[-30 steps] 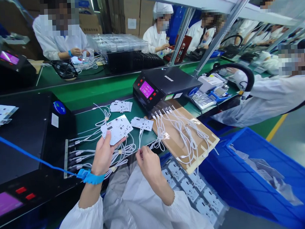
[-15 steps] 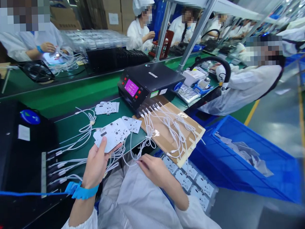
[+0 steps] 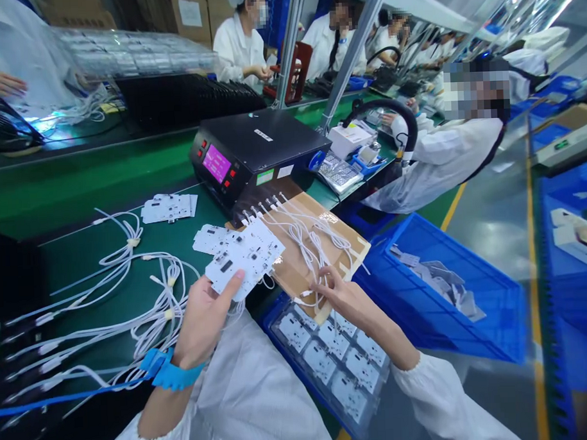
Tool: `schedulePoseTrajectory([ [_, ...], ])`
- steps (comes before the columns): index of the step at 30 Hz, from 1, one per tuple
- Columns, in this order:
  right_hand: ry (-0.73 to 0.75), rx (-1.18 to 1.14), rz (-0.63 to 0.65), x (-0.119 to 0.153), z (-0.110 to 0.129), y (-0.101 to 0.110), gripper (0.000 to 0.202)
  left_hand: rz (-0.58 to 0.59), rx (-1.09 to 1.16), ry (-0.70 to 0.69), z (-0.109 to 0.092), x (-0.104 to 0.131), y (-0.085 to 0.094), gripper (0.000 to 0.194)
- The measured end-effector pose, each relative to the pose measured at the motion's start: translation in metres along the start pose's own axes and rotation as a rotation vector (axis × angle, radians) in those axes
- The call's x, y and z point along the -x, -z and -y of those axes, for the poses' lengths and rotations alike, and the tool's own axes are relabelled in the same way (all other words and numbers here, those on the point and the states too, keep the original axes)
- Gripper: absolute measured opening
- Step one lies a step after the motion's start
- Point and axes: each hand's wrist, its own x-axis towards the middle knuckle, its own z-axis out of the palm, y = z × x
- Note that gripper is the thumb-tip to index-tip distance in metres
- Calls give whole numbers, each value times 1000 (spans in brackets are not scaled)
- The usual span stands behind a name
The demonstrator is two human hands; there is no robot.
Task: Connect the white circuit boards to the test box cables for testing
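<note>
My left hand (image 3: 205, 319), with a blue wrist strap, grips a white circuit board (image 3: 246, 257) between thumb and fingers. Behind it, partly covered, is another white circuit board (image 3: 208, 238); a small stack of boards (image 3: 168, 208) lies farther back on the green mat. My right hand (image 3: 344, 298) is over the front of a brown board (image 3: 295, 271), its thumb and fingers closed on a white cable (image 3: 315, 261) from a coiled bundle. Several cables there run to plugs at the black box.
A black box (image 3: 267, 150) with a lit purple screen stands behind the brown board. More coiled white cables (image 3: 162, 314) lie at left. Below right are a tray of boards (image 3: 344, 356) and a blue bin (image 3: 499, 315). A co-worker (image 3: 445, 157) sits at right.
My right hand has moved right, from the cables over my lap to those on the brown board. The held circuit board has shifted right, in front of the brown board. My view has turned right.
</note>
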Motion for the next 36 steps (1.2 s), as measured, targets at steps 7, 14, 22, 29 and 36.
schedulePoseTrajectory([
  [7,-29,-477,-194,-24,31,-6,18,48,-45,11,7,-3,-12,62],
  [14,-140,-1046,-401,-41,87,-27,21,-13,36,18,9,-5,-9,79],
  [22,23,-673,-559,-42,84,-28,13,8,105,69,5,-1,-3,76],
  [29,54,-566,-555,-41,86,-28,16,-7,121,80,5,-1,-7,81],
  [36,100,-491,-600,-45,90,-25,16,1,70,65,11,-1,-6,81],
])
